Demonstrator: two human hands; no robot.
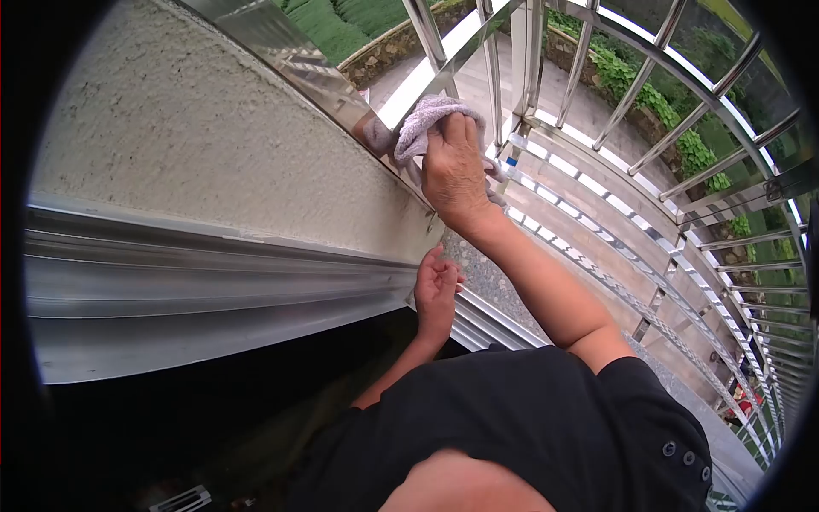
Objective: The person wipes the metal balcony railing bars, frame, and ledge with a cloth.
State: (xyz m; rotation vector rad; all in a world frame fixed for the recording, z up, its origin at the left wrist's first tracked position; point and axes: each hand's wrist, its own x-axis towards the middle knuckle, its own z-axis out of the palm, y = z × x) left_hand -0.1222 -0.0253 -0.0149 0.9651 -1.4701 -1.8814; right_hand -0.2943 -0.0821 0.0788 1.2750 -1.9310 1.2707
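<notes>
My right hand (pixel 458 171) is closed on a bunched, pale purple-grey cloth (pixel 426 119). The cloth presses against the shiny metal rail (pixel 341 107) where it runs along the wall edge. Lower down, my left hand (pixel 436 290) is beside the wall corner and the end of the window frame. Its fingers are loosely bent and partly apart, with nothing visible in them.
A rough cream wall (pixel 213 136) rises on the left above an aluminium window frame (pixel 213 290). Shiny metal railings (pixel 589 68) curve around the right side. Below my right arm lies a speckled stone sill (pixel 490 277). A bottle-like clear object with a blue band (pixel 512 160) sits beyond the cloth.
</notes>
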